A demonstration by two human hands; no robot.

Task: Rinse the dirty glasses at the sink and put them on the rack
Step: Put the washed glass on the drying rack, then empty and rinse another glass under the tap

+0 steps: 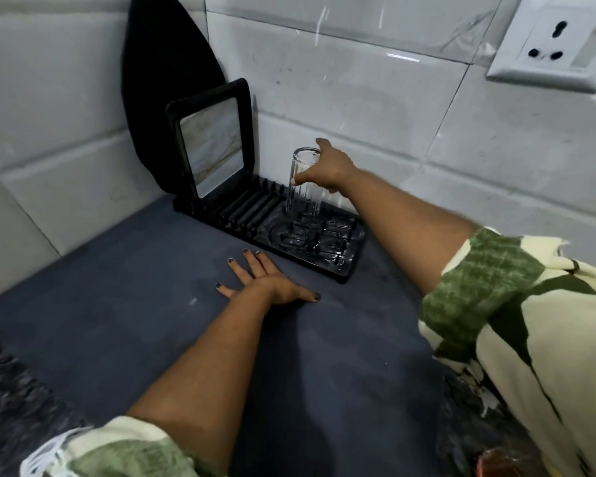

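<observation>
- Dark grey counter (124, 325), matte, faint wet smears; speckled stone edge at near left
- Walls of large white tile (375, 108) meeting in a corner; streaks on the glaze; white socket plate (547, 46) upper right
- Black rack (255, 215) sits in the corner on the counter, slotted left part, pegged tray right, wet sheen on the tray
- Framed board (211, 142) stands upright in the rack's left slots; black oval board (165, 74) leans on the wall behind
- Clear ribbed glass (303, 182) stands on the rack's back pegs, looks mouth down
- Right hand (327, 166) pinches the glass near its top, thumb and fingers clamped on it
- Left hand (269, 282) flat on the counter just before the rack, fingers spread
</observation>
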